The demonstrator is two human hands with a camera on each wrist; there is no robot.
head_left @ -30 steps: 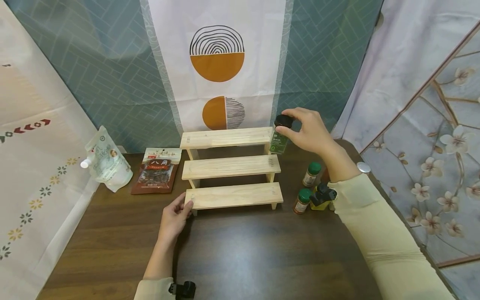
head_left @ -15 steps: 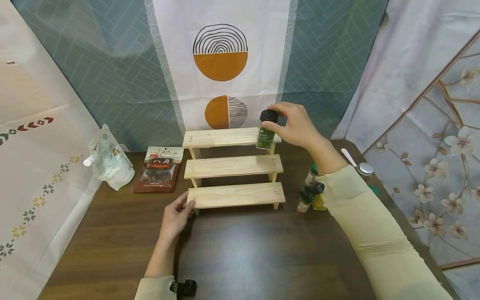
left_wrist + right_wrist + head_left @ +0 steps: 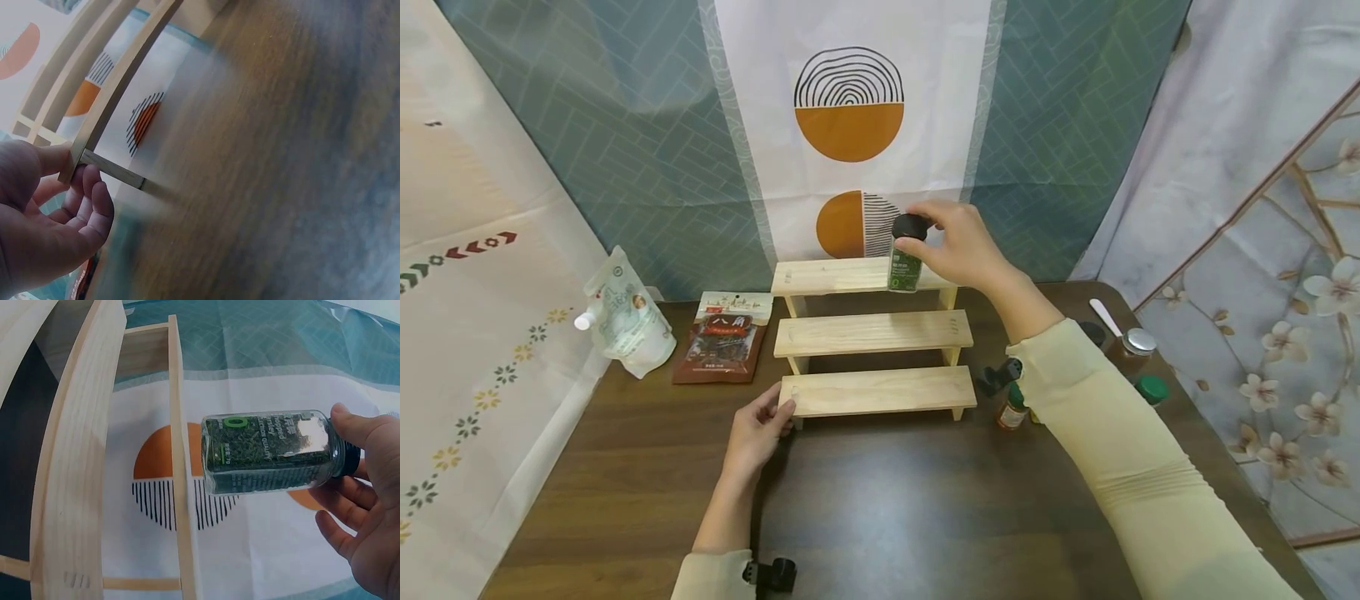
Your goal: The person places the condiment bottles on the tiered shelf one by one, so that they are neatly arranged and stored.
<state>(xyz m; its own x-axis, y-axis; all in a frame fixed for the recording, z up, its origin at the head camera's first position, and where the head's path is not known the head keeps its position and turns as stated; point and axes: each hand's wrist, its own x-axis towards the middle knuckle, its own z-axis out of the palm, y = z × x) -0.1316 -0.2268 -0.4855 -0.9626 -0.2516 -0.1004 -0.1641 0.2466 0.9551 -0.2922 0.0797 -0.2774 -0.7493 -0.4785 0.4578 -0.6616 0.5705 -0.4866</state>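
A three-tier wooden rack (image 3: 876, 392) stands on the dark table. My left hand (image 3: 758, 433) grips the left end of its lowest step; in the left wrist view the thumb lies on the board and the fingers curl beneath. My right hand (image 3: 958, 246) pinches a spice jar (image 3: 905, 268) by its black cap. The jar is upright, in front of or over the top step; in the right wrist view the glass jar (image 3: 269, 450) shows dried green herbs and hangs apart from the wood.
Left of the rack lie a brown star anise packet (image 3: 721, 342) and a white spouted pouch (image 3: 628, 321). Right of it stand a small green-capped jar (image 3: 1012, 410), partly behind the right sleeve, a silver-lidded jar (image 3: 1138, 342), another green cap (image 3: 1152, 389) and a white spoon (image 3: 1105, 317).
My right hand has carried the herb jar leftward, from beyond the rack's right end to over the top step. The left hand keeps its grip on the lowest step.
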